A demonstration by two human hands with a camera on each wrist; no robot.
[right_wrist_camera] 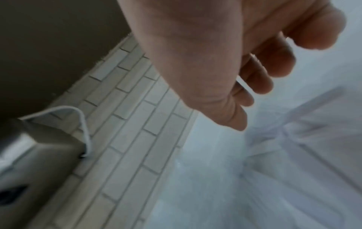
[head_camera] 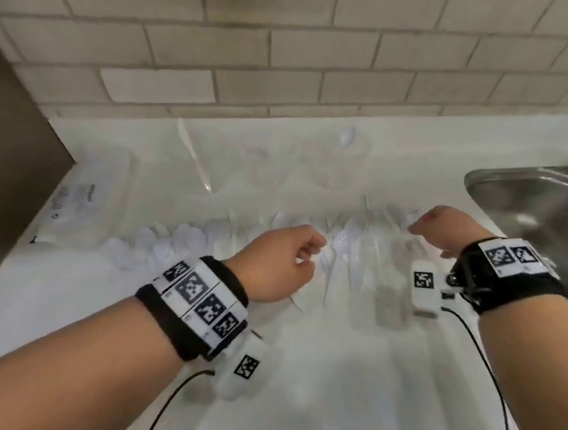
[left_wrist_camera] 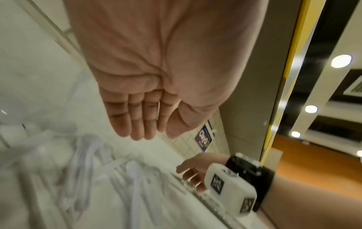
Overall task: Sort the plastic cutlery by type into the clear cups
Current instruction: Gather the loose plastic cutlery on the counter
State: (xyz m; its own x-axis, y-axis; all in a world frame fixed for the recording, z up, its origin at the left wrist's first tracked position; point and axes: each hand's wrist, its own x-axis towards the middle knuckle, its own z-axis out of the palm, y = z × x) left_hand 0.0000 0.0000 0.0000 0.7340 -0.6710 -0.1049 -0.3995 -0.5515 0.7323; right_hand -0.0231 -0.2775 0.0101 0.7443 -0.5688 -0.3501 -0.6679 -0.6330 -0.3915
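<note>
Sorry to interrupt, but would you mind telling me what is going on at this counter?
A person is sorting white plastic cutlery spread across a white counter beside a metal sink. Both hands hover over the pile: the left hand and the right hand, neither visibly gripping anything. Clear cups stand behind the pile by the tiled wall, and one seems to hold a spoon. Most of the cutlery is not yet sorted.

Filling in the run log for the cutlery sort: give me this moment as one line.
left hand: open, empty, above cutlery pile | right hand: loosely curled, empty, above pile | clear cups: behind pile
</note>
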